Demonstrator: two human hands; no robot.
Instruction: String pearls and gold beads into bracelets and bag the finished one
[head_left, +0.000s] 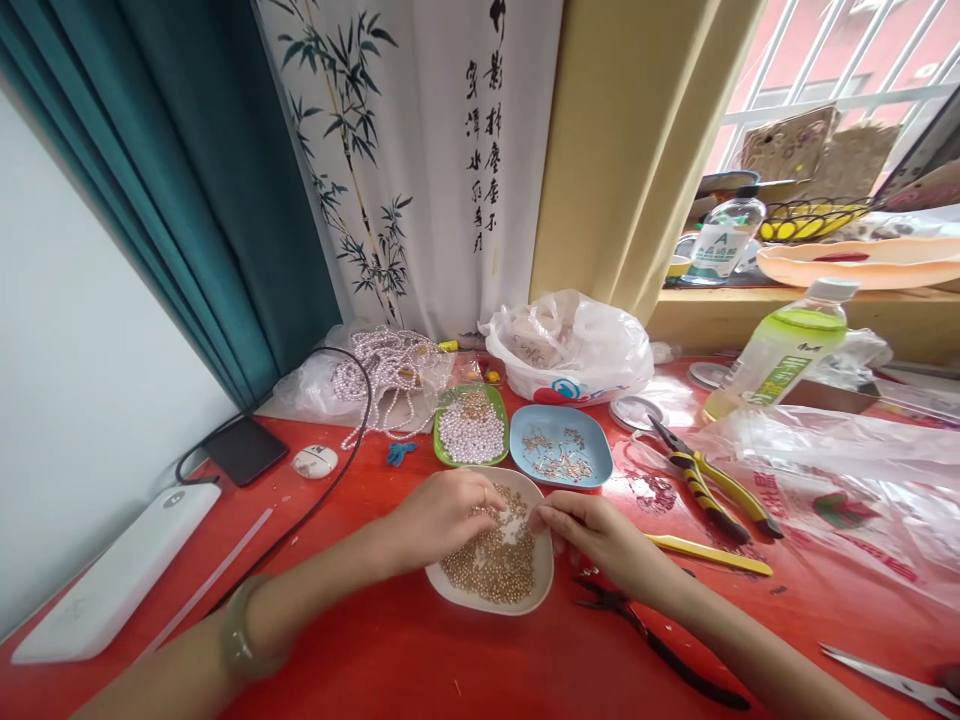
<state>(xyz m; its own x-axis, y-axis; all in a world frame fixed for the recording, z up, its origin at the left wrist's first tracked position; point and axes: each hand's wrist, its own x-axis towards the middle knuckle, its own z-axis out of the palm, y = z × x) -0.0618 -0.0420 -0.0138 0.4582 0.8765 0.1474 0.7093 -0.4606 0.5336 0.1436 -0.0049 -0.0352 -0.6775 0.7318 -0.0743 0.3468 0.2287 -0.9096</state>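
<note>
A white dish (491, 603) full of small gold beads (487, 568) sits on the red table in front of me. My left hand (450, 515) reaches over its left side, fingers bent down and drawn together among the beads. What those fingertips hold, if anything, is too small to see. At the dish's right rim, my right hand (589, 525) is closed in a pinch, thumb against fingers; I cannot make out what is in it. Just behind are a green dish (437, 447) of pale pearl and gold beads and a blue dish (600, 432) with small metal pieces.
Yellow-handled pliers (705, 480), yellow tweezers (712, 555), dark pliers (645, 625) and scissors (885, 682) lie to the right. A bottle (787, 345) stands behind them. Bead strands (382, 365), a cable (366, 400) and a white power strip-like box (112, 580) are leftward.
</note>
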